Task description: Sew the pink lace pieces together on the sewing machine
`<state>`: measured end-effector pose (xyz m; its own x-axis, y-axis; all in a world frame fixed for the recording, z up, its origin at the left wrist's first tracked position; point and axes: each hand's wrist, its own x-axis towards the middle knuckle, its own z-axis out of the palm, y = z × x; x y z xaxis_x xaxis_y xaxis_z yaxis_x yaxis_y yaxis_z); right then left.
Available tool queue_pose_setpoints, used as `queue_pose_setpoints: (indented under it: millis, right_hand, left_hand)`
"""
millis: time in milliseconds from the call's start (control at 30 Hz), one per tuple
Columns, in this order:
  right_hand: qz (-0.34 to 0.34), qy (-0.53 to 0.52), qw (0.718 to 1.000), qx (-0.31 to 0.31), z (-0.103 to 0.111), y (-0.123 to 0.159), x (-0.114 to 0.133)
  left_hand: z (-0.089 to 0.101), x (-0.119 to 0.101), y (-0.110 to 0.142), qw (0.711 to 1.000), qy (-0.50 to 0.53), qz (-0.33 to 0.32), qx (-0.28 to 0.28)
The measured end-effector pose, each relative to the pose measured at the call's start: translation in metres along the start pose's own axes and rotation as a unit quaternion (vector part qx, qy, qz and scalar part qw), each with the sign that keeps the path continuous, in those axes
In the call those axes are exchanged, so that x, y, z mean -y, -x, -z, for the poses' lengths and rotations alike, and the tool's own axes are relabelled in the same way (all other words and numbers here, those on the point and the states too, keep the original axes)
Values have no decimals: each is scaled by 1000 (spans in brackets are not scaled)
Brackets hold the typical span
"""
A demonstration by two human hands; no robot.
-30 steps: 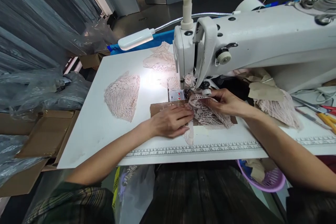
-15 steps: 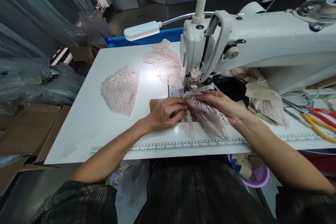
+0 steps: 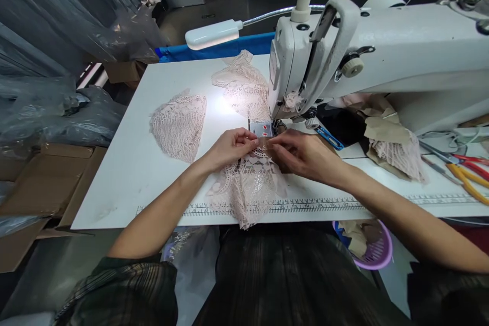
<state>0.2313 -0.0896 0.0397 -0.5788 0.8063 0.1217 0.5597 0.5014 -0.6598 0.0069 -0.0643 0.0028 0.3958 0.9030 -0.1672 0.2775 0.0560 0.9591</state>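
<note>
A pale pink lace piece [image 3: 250, 188] hangs spread below my two hands, its lower tip reaching over the table's front edge. My left hand [image 3: 234, 148] pinches the upper edge of this lace between thumb and fingers. On the other side, my right hand [image 3: 301, 152] is closed, fingertips on the lace's top edge just in front of the needle area. The sewing machine [image 3: 290, 61] stands right behind, with its metal needle plate [image 3: 261, 129] showing between the hands and the machine head. Exactly how the right fingertips hold the edge is partly hidden.
Further lace pieces lie left [image 3: 179, 125] and behind [image 3: 244, 86]. A lamp [image 3: 213, 34] shines over the table [image 3: 126, 163]. To the right are a blue tool [image 3: 329, 137], paper with lace [image 3: 397, 142] and orange-handled scissors [image 3: 466, 181]. A purple basket [image 3: 378, 252] stands below.
The lace, bunched under my right hand before, now hangs spread between both hands. My left hand has moved up a little, and the blue tool has come into sight.
</note>
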Motion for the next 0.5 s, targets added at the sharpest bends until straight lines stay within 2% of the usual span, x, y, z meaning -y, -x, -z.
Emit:
queue_pose_setpoints:
  millis: [33,100,167,233,300,400,467,500]
  right_hand:
    - [35,37,998,-28,-2,5,-5]
    - [130,79,987,-44,-9,15,-13]
    - [219,105,970,-24,-17,21,-17]
    - [269,124,955,2,-24,23,-21]
    - [275,136,952,12,-28,24,-28]
    - [231,154,960,6,-29,25,-40]
    - [198,163,967,1,-30,26,-46]
    - [185,164,969,-2,-31,27,-47]
  left_hand:
    - [-2,2,-1,1000,0,-8,-6]
    - [-5,5,-3,1000,-6,-16,-24]
    - [-8,6,-4,998,-16,-21,-52]
    - [-11,4,-4,996,-42,-23,-78]
    - [-14,0,-5,989,-101,-31,-102]
    - [-18,-7,-12,966,-225,-63,-113]
    - [-19,-9,-25,935,-321,-107,-103]
    - [-17,-9,-33,911,-376,-134,-104]
